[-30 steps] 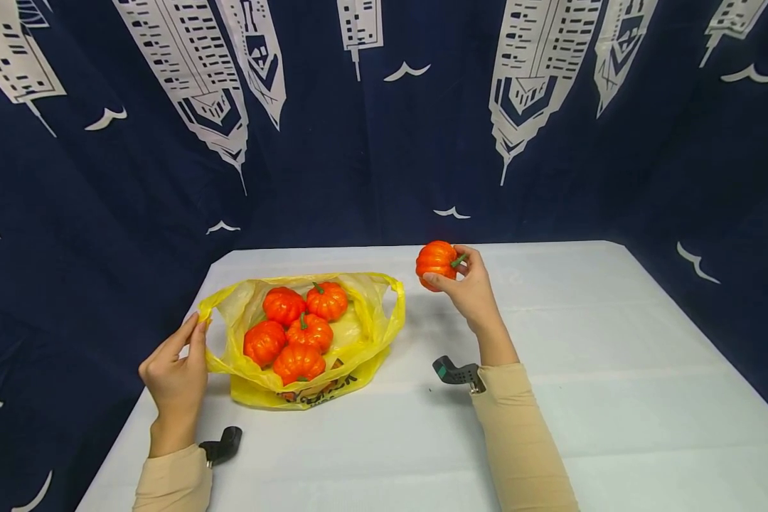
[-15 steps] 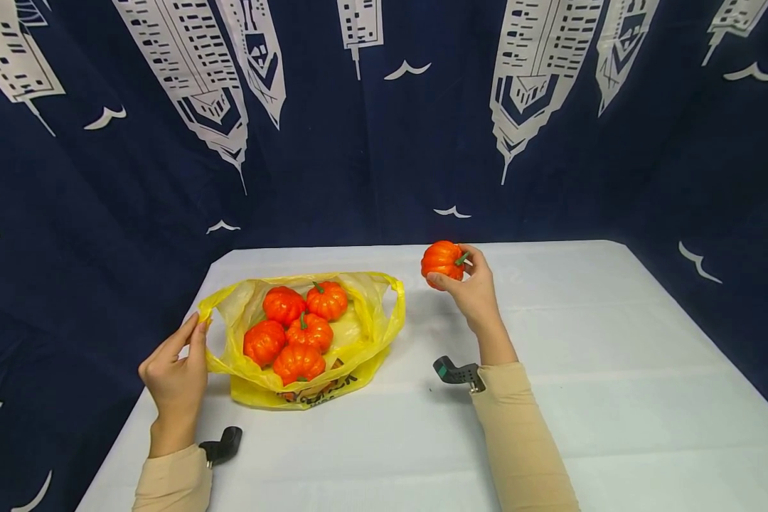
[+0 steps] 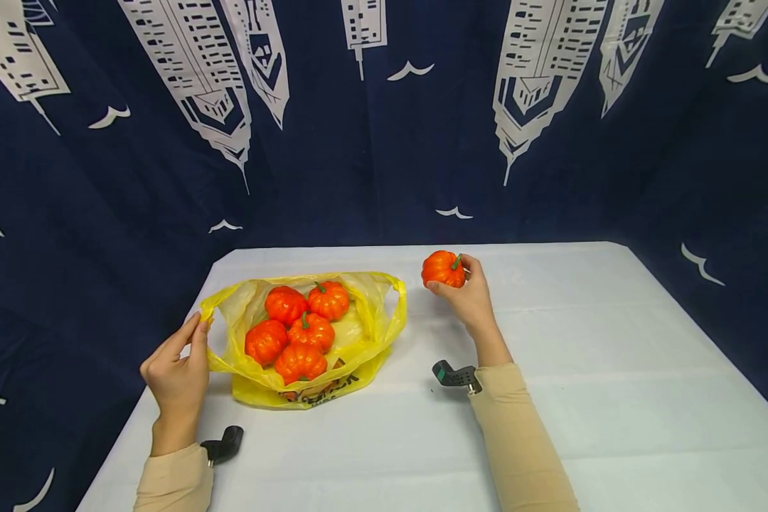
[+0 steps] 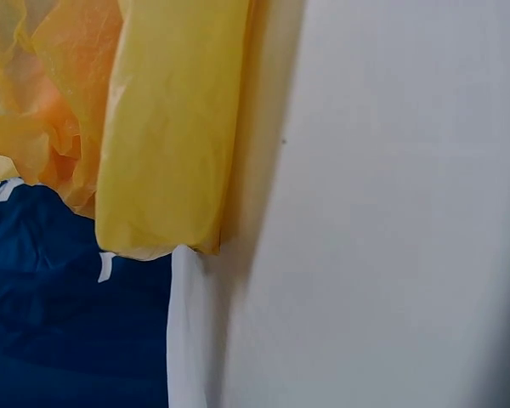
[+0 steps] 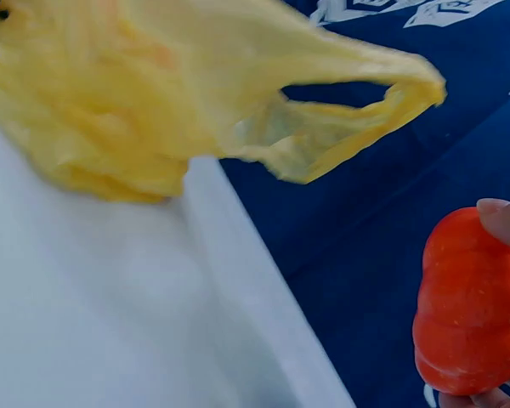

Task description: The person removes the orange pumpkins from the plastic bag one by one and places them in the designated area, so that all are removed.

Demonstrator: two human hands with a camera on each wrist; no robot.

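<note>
My left hand (image 3: 178, 373) pinches the left handle of a yellow plastic bag (image 3: 374, 355) between thumb and fingers. The bag lies open on the table, with several small orange pumpkins (image 3: 311, 332) inside. To the right of the bag, my right hand (image 3: 470, 299) grips another small orange pumpkin (image 3: 441, 269) with a green stem, thumb on the near side. In the right wrist view, this pumpkin (image 5: 472, 306) shows at the right edge, with a thumb on top and fingertips below. The left wrist view shows only the bag's side (image 4: 174, 127); the hand is out of that frame.
A white-covered table (image 3: 614, 370) carries the bag. Behind it and at its sides hangs a dark blue cloth (image 3: 371, 163) with white building and bird prints. Black camera mounts (image 3: 454, 375) sit on both wrists. The bag's right handle loop (image 3: 393, 302) stands up.
My right hand has moved slightly right, then lowered a little, and the pumpkin in it has turned so its stem points more upward. The left hand and bag look unchanged.
</note>
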